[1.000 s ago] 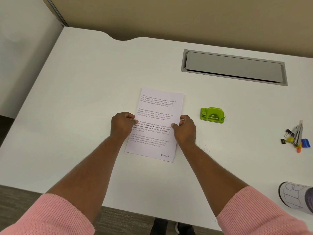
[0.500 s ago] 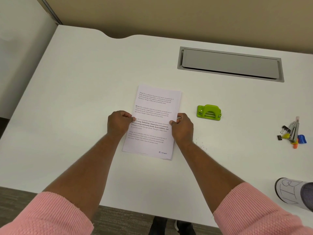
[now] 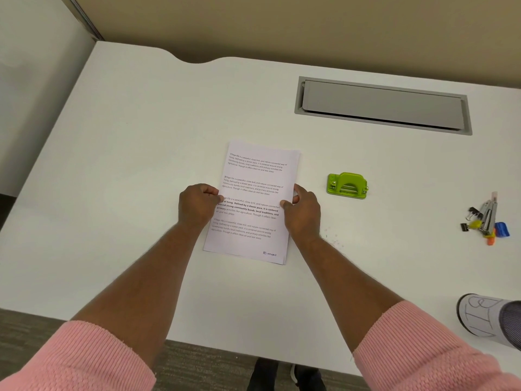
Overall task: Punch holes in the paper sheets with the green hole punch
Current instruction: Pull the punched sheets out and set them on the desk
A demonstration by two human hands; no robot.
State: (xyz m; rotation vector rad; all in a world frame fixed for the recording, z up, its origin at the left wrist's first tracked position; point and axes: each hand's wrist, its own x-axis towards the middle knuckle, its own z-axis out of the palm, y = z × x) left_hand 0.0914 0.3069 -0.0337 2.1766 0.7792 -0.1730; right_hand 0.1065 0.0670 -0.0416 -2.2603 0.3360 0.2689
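Gripping paper sheets (image 3: 253,190) at both edges, left hand (image 3: 197,206), right hand (image 3: 303,213), fingers curled

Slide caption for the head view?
Left hand and right hand pinch the paper sheets by their side edges; green hole punch sits apart.

You are at an office workstation. The white desk (image 3: 127,165) has a grey cable hatch (image 3: 383,105) set flush into its far right part and a curved notch in its far edge, with a tan partition panel (image 3: 282,24) right behind it. Grey carpet (image 3: 197,359) shows beneath the near edge. Stationery lies on the desk: printed paper sheets (image 3: 253,187) in the middle, a green hole punch (image 3: 346,185) to their right, and binder clips (image 3: 473,213) farther right.
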